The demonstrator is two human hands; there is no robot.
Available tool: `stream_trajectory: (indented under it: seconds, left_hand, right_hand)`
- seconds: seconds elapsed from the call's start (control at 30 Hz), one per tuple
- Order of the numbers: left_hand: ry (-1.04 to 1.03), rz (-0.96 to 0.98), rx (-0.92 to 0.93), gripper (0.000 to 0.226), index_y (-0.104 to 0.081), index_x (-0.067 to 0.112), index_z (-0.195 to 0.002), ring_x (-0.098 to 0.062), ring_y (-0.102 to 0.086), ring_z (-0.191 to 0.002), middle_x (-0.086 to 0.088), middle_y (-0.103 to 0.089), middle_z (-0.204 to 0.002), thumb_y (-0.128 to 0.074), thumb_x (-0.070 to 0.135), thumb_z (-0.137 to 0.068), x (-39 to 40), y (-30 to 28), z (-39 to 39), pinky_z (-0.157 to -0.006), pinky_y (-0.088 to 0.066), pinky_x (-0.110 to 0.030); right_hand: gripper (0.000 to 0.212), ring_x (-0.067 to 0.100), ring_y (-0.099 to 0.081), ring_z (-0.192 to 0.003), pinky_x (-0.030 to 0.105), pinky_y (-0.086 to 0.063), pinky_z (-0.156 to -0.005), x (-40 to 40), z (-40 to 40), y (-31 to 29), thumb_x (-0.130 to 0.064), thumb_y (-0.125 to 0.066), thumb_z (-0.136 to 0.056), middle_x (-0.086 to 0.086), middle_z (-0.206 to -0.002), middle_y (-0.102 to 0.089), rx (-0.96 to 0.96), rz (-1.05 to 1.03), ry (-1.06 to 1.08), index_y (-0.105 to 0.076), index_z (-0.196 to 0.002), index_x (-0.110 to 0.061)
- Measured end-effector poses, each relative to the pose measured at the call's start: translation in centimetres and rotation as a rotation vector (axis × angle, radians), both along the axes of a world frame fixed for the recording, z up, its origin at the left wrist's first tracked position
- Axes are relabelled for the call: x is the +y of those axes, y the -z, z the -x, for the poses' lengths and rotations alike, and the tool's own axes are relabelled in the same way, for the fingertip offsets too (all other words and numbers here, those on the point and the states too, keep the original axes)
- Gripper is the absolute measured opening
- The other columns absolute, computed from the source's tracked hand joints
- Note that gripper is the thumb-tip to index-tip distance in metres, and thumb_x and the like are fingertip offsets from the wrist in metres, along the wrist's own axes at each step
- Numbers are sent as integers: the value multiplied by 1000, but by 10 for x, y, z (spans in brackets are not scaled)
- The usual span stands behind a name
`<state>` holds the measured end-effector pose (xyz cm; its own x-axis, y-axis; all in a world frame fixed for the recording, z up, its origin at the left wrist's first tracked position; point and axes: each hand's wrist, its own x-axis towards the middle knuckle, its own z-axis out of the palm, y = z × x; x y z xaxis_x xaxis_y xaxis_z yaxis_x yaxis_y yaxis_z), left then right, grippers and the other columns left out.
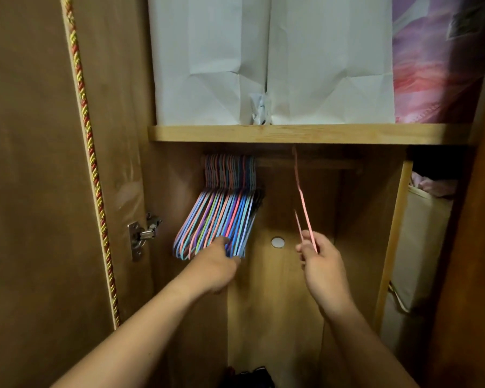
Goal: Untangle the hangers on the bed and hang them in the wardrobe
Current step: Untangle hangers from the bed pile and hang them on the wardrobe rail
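A bunch of several coloured hangers [221,214] hangs at the left end of the wardrobe rail [305,163], under a wooden shelf. My left hand [216,267] reaches to the lower end of that bunch, fingers against the hangers; whether it grips them is hidden. My right hand [319,264] pinches the lower corner of a single pink hanger [300,191]. That hanger's hook is up at the rail, right of the bunch.
The wooden shelf [291,133] carries white paper bags [272,60] and a pink-purple bundle [437,60]. The open door [39,163] with a hinge [142,233] stands at left. Fabric boxes [420,247] fill the compartment at right. Dark items [249,378] lie at the wardrobe bottom.
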<state>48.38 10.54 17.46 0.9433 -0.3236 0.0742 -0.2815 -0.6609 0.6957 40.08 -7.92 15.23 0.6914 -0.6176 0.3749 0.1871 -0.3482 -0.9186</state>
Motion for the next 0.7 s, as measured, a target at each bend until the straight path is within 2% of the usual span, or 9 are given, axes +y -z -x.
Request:
stream_trajectory:
  seconds: [0.07,0.13,0.2,0.27,0.37,0.47,0.53,0.63,0.7]
  left_hand:
    - [-26,-13,-28,56,-38,27,-148,-29,-64,-111,-9,-61,-130,-55,39,-96,9,-10,-4,-96,-54,-41]
    - [-44,-30,-51,54,-40,26,-146,-28,-65,-108,-9,-61,-130,-54,40,-96,17,-17,-7,-92,-56,-39]
    - [-45,-25,-51,53,-41,24,-146,-29,-65,-107,-10,-62,-130,-55,39,-96,25,-17,-9,-85,-55,-32]
    - [-46,-12,-41,51,-43,25,-144,-24,-67,-96,-9,-63,-127,-55,39,-96,32,-14,-10,-73,-51,-25]
    - [-50,-5,-49,48,-45,28,-141,-13,-64,-86,-2,-63,-120,-56,40,-96,44,-12,-9,-70,-51,-22]
    - [-75,2,-48,46,-47,28,-139,-13,-64,-94,-1,-61,-124,-58,40,-95,55,-11,-11,-81,-52,-25]
    - [-83,2,-30,47,-47,27,-140,-12,-63,-92,0,-60,-123,-59,39,-96,60,-11,-10,-76,-49,-23]
    - [-79,16,-20,46,-47,26,-140,-8,-62,-77,0,-61,-116,-58,38,-96,66,-10,-8,-60,-45,-20]
    - [-77,24,-16,44,-48,25,-139,-7,-61,-78,3,-60,-113,-57,37,-97,68,-8,-5,-62,-45,-20]
  right_hand:
    - [21,20,-61,-83,37,-50,-70,-1,-35,-18,-27,-46,-101,0,-99,-66,11,18,10,-62,-114,-26]
    - [22,29,-64,-93,46,-54,-84,-2,-70,-27,-29,-45,-100,4,-101,-69,46,38,59,-65,-107,-21]
    - [23,33,-63,-99,46,-52,-90,0,-96,-22,-28,-43,-101,8,-106,-69,98,119,90,-64,-106,-20]
    - [30,35,-59,-106,41,-48,-94,7,-112,-10,-29,-38,-104,13,-112,-66,161,218,74,-63,-112,-14]
    - [41,31,-55,-111,38,-44,-93,23,-127,9,-35,-30,-106,12,-116,-62,168,289,32,-59,-119,-10]
    - [42,26,-59,-105,44,-51,-92,41,-140,17,-42,-27,-105,8,-113,-60,158,307,-1,-55,-121,-14]
    - [42,24,-60,-102,47,-54,-89,49,-148,19,-45,-27,-104,5,-112,-59,159,289,-19,-54,-120,-16]
    - [43,25,-61,-103,47,-54,-89,55,-155,20,-45,-28,-104,6,-113,-60,166,286,-27,-53,-123,-16]
    - [46,26,-59,-106,46,-53,-91,53,-156,22,-45,-26,-104,8,-117,-59,204,294,-25,-50,-131,-16]
